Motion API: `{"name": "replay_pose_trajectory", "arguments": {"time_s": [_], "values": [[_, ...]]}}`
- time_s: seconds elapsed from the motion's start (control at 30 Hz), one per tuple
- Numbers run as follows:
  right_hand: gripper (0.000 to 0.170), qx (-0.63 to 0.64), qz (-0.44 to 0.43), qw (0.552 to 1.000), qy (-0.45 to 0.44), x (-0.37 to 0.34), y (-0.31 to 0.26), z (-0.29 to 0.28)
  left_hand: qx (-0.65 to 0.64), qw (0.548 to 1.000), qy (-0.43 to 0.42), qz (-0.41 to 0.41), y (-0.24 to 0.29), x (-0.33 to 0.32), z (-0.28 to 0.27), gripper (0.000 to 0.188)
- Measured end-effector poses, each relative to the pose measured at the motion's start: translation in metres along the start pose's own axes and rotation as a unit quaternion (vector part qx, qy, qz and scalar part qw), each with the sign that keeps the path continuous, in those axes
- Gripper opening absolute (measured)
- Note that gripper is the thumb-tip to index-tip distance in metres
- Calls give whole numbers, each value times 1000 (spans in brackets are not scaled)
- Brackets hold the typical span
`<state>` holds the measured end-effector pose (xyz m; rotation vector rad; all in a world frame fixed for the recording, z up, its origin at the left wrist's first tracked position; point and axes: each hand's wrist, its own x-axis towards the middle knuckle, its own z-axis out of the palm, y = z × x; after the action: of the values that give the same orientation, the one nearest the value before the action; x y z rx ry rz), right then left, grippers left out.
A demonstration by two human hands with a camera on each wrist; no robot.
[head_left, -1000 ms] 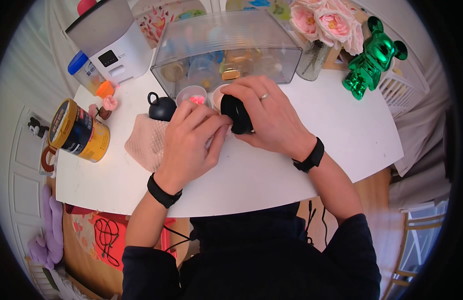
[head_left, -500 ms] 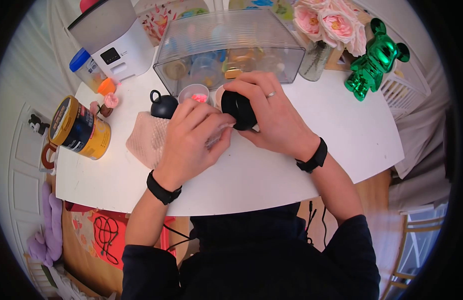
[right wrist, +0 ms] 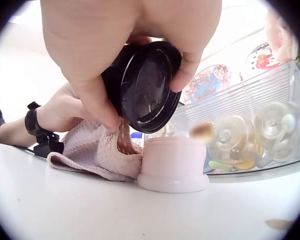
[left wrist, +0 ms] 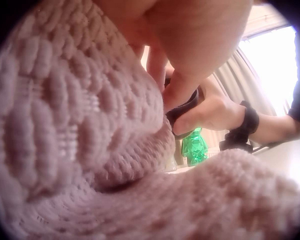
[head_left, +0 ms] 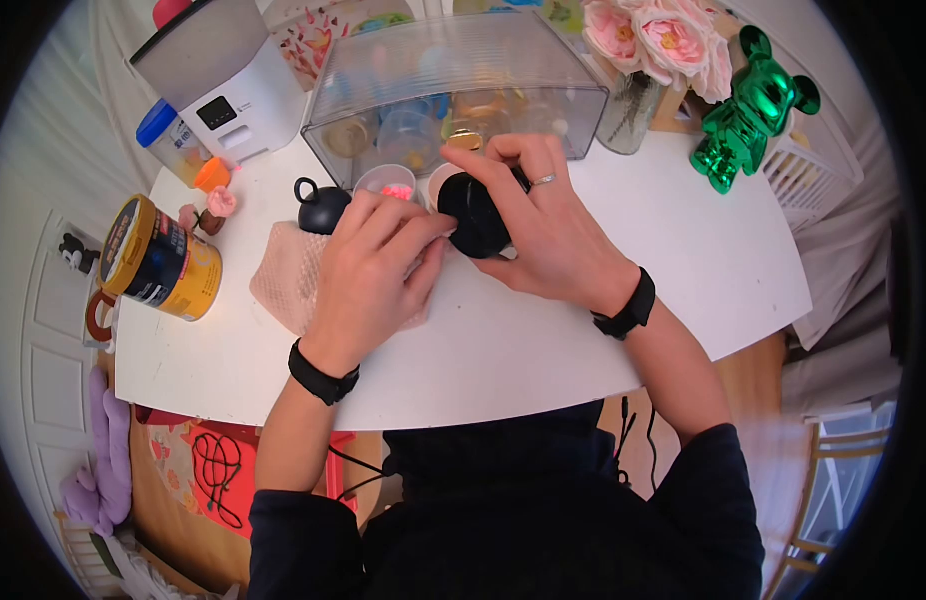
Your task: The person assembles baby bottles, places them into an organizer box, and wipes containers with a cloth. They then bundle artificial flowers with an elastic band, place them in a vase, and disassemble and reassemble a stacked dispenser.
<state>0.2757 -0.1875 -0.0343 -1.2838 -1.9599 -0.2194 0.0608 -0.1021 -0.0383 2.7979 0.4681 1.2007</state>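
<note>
My right hand (head_left: 563,225) grips a hollow, round black cup-like piece (head_left: 473,222) by its sides, tilted above the table; its broad rim and dusty-looking inside show in the right wrist view. The left hand (head_left: 368,275) pinches a pink waffle-weave cloth (head_left: 286,280), its fingertips right at the black piece's edge. Most of the cloth hangs under the left palm and lies on the table, and it fills much of the left wrist view. Just beyond the right hand stands a small pale pink round container (right wrist: 173,165).
Behind the hands are a white cup with pink bits (head_left: 388,184), a black ball with a loop (head_left: 324,211) and a clear storage box (head_left: 458,70). A yellow-and-black tub (head_left: 161,260) stands left; a flower vase (head_left: 628,115) and shiny green bear figure (head_left: 748,115) stand right.
The black piece has turned in the right hand, its round face now more toward the head camera. The right index finger has lifted and straightened; the left hand has shifted slightly left.
</note>
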Motion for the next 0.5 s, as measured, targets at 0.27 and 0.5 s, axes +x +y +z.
{"name": "replay_pose_trajectory", "arguments": {"time_s": [0.27, 0.5], "values": [[88, -49, -24, 998, 23, 1, 2, 6, -86, 992, -90, -33, 6, -3, 2, 20], [75, 0, 10, 1000, 22, 2, 1, 4, -79, 996, -32, 2, 3, 0, -3, 22]]}}
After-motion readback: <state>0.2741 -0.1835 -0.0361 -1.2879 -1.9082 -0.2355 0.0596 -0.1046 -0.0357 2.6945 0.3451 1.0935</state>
